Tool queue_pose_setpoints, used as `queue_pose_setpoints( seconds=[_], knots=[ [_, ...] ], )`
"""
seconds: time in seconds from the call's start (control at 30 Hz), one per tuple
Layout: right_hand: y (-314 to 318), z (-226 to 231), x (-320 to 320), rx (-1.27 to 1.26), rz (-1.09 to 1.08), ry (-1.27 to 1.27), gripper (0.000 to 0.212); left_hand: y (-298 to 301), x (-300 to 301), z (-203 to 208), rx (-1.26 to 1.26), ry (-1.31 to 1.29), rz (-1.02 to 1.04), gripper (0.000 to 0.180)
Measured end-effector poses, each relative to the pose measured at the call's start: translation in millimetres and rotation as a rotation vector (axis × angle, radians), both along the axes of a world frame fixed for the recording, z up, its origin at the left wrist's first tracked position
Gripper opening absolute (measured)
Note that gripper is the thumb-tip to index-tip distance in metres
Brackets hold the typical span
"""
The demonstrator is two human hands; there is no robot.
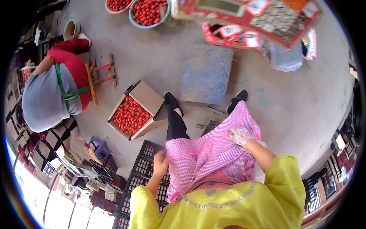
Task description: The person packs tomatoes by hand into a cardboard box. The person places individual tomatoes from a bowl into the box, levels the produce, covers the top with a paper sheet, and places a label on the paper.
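Note:
My bare left hand (160,164) is beside the pink checked apron (213,160) over my lap, above black plastic crates (143,164). Its fingers are smeared by motion. Over the apron's right side is my right hand (239,137), in a patterned, pale glove. Its fingers are curled in, and whatever they may hold is hidden. Ahead on the left, a cardboard box (146,98) is tilted toward the left, full of small red tomatoes (131,116). A worn blue board (207,72) lies in front of my feet.
At the top right is a red scale (263,17) with buttons, with red packaging (230,35) and clear plastic bags (286,57) below. A blue basin (167,17) of tomatoes stands at the top. Another person (49,91) bends over beside a wooden stool (93,84) at left.

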State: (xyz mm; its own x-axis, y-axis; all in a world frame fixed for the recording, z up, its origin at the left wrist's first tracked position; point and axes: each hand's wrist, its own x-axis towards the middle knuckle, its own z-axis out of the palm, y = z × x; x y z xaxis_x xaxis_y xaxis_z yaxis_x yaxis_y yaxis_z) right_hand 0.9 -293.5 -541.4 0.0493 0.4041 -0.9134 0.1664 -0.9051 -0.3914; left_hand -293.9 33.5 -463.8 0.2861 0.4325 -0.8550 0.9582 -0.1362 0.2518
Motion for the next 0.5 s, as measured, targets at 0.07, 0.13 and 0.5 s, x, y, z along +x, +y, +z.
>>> queue_pose_setpoints(
  seconds=[0.07,0.13,0.5],
  knots=[
    [18.6,-97.5,-37.9,-0.078,0.253,-0.037,0.042,-7.5,53.2,-23.6,0.12,-0.144,-0.23,0.053],
    [33.3,-160.6,-56.7,-0.192,0.292,0.027,0.043,-12.5,72.9,-48.0,0.246,-0.213,-0.409,0.049],
    [87.9,-230.3,-126.3,0.018,0.719,0.105,0.032,31.6,92.9,-65.2,0.383,-0.309,-0.357,0.032]
  ],
)
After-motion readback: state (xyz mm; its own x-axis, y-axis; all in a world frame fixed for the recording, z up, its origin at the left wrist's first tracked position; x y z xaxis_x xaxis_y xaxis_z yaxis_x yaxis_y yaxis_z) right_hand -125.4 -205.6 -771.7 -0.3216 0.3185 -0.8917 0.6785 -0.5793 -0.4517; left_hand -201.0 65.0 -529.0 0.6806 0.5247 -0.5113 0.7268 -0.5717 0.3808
